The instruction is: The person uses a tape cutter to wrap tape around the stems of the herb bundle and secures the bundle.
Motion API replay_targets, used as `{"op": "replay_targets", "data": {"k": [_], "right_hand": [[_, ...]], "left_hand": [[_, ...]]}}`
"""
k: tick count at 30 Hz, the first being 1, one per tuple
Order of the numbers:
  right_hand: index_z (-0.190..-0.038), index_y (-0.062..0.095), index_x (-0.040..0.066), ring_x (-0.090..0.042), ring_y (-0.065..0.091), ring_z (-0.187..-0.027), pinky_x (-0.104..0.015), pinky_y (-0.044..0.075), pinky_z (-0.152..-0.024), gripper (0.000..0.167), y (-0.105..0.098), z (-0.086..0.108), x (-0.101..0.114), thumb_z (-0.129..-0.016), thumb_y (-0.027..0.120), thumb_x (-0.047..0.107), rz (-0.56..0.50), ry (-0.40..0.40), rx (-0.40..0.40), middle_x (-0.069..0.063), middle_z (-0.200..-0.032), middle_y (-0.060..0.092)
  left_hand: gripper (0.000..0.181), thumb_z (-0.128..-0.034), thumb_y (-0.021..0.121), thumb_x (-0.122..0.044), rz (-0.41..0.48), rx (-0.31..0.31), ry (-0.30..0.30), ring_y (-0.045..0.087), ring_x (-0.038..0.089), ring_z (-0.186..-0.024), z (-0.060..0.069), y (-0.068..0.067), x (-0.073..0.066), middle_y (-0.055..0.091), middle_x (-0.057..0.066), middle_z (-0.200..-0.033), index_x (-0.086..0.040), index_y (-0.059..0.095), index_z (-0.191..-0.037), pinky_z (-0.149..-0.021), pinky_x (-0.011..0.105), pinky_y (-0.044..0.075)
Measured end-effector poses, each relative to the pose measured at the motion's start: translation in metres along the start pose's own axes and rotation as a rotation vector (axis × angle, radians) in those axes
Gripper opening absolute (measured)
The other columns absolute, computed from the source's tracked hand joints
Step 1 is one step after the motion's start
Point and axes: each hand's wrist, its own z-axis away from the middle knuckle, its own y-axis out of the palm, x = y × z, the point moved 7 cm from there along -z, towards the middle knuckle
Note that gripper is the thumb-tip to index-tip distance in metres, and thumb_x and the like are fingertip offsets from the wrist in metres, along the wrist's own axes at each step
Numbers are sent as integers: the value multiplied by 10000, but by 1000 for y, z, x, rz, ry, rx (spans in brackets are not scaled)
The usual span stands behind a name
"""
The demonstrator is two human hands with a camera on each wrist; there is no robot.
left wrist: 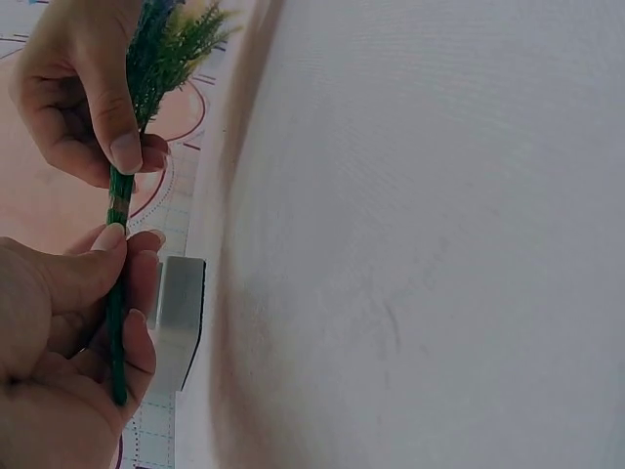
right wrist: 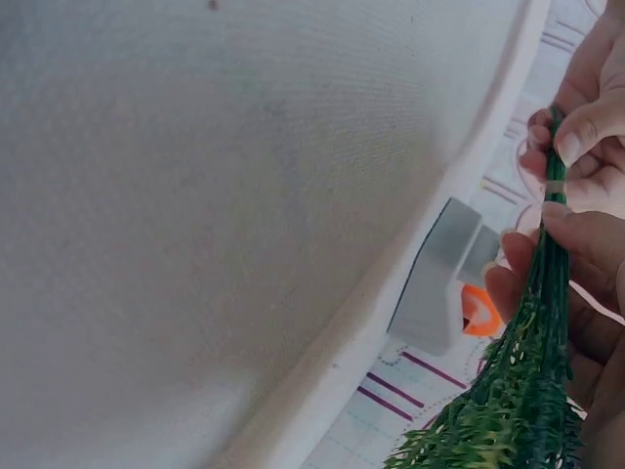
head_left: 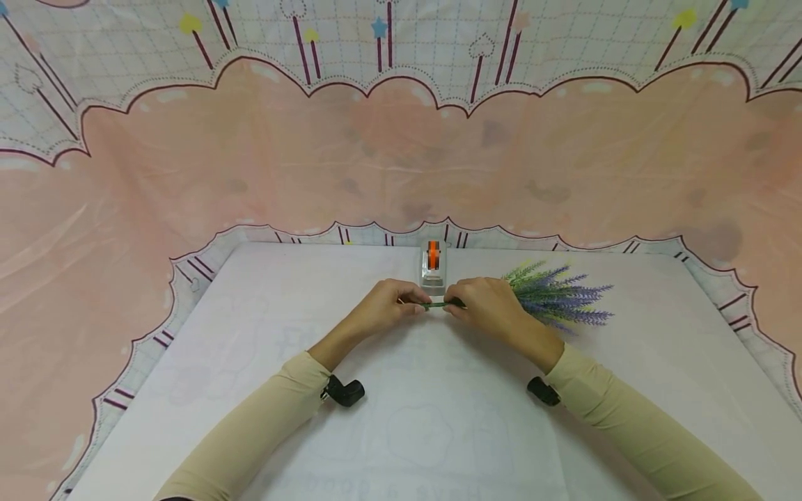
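Bunch of lavender-like sprigs point(head_left: 557, 296): feathery, purple and yellow-green, right of hands. Slim green stems point(left wrist: 118, 376) bundled into narrow rod. Left hand point(head_left: 391, 306) pinches stems near cut end, thumb against fingers; right hand point(head_left: 485, 303) grips them nearer sprigs. Pale band point(left wrist: 119, 205) circles stems between hands. Grey angular tape dispenser point(head_left: 433, 282), orange core, stands just beyond, on white-covered table point(head_left: 407, 417).

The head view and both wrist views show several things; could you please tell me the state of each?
Flower bunch: gathered at the stems, spread at the other end
Left hand: grips the stems toward their bare end
Right hand: holds the stems nearer the spread end
Pale band: on the stems between the hands, material unclear
Tape dispenser: not held, near the table's far edge
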Motion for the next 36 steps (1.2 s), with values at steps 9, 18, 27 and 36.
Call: {"op": "replay_targets", "data": {"k": [9, 18, 27, 36], "right_hand": [[-947, 788, 177, -131, 660, -700, -332, 532, -593, 82, 0, -1, -1, -929, 756, 250, -14, 2, 4, 47, -881, 723], [-993, 780, 162, -142, 668, -713, -327, 535, -591, 139, 3, -3, -4, -873, 816, 223, -7, 18, 25, 35, -910, 734], [-993, 737, 179, -140, 655, -673, -319, 499, -522, 175, 4, -8, -5, -851, 838, 190, 12, 28, 13, 33, -917, 743], [-915, 730, 171, -137, 619, -641, -311, 476, -505, 129, 1, -6, -5, -849, 837, 201, 7, 5, -24, 31, -888, 688]], "left_hand": [[146, -955, 663, -4, 60, 14, -21, 706, 184, -878, 0, 1, 2, 772, 95, -965, -14, 757, -1066, -793, 276, 557], [150, -969, 633, 19, 88, 12, -50, 716, 247, -889, -2, 2, 3, 765, 100, -948, -1, 751, -1059, -780, 321, 584], [151, -984, 602, 36, 158, 16, -105, 718, 281, -876, -4, 2, 8, 758, 156, -951, 10, 721, -1072, -768, 359, 597], [142, -976, 619, 31, 167, 0, -117, 716, 247, -847, -6, 2, 10, 759, 121, -957, -28, 719, -1058, -761, 339, 595]]}}
